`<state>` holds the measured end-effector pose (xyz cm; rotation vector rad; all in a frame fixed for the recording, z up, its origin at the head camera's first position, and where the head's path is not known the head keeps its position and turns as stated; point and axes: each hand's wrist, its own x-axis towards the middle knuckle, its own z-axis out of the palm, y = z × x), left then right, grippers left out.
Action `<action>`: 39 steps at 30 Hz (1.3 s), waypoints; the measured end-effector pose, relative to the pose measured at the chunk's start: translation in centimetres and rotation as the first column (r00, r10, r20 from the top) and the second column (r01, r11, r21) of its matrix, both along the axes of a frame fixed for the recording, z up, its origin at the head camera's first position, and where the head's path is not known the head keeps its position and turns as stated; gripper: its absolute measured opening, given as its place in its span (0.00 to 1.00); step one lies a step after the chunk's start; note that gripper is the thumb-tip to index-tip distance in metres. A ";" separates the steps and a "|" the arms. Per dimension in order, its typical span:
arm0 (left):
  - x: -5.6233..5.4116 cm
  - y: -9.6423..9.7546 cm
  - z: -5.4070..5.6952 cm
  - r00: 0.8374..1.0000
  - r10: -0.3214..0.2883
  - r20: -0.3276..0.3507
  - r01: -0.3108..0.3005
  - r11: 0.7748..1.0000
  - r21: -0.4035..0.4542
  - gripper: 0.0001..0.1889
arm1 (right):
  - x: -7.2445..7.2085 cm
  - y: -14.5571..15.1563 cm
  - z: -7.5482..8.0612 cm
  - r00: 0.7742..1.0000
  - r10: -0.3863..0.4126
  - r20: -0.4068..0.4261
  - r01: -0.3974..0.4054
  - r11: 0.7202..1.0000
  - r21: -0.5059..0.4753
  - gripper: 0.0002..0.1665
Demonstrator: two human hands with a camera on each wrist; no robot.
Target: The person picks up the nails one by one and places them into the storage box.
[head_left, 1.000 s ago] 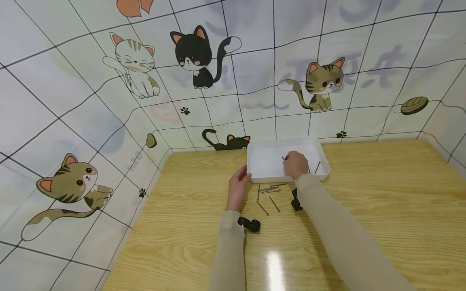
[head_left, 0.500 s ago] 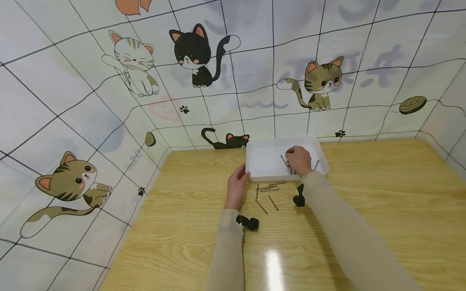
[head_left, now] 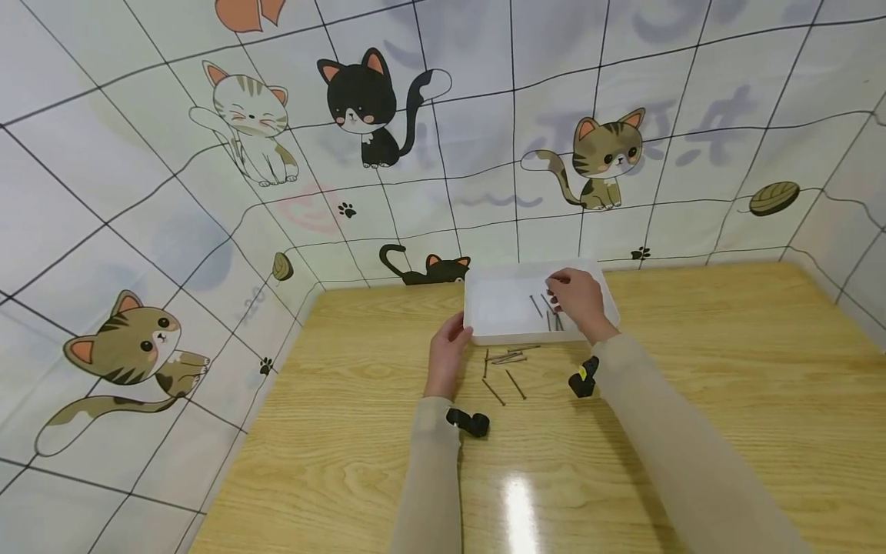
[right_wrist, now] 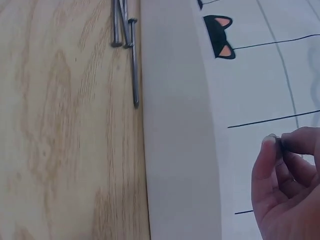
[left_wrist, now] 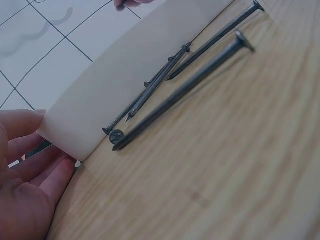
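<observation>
A shallow white tray point(head_left: 494, 308) stands against the back wall. My left hand point(head_left: 446, 354) grips its front left corner; in the left wrist view the thumb lies at the top of the wall, the fingers at the lower corner. Over the tray's right half, my right hand point(head_left: 580, 300) pinches a dark nail point(right_wrist: 279, 143) between thumb and fingertips; most of that nail is hidden. Several nails point(head_left: 536, 306) lie in the tray below this hand. In front of the tray more loose nails point(left_wrist: 182, 92) lie on the table, some crossing each other.
The wood-grain table point(head_left: 346, 431) runs up to a wall covering point(head_left: 484, 185) printed with cats and grid lines. Black wrist cameras point(head_left: 468, 422) sit on both sleeves. The tray's front wall point(right_wrist: 180, 125) rises between the loose nails and my right hand.
My right hand has moved right and slightly back over the tray, uncovering several nails inside it. My left hand stays at the tray's corner. The head view has shifted slightly.
</observation>
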<state>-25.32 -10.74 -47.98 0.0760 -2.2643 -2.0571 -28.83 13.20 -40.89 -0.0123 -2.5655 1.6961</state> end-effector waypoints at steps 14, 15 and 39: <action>0.2 0.0 0.0 1.000 0.001 0.011 -0.001 1.000 0.002 0.20 | 4.4 -0.9 -1.1 0.988 0.058 -0.143 -0.073 0.992 -0.102 0.24; 0.2 0.1 0.0 1.000 0.003 0.013 -0.003 1.000 0.001 0.20 | 4.7 -0.9 -1.2 0.988 0.064 -0.140 -0.078 0.992 -0.100 0.25; 1.1 0.1 1.5 0.999 -0.032 -0.011 0.032 0.999 0.012 0.22 | 8.0 -1.1 -0.2 0.959 0.267 -0.094 -0.277 0.954 -0.116 0.21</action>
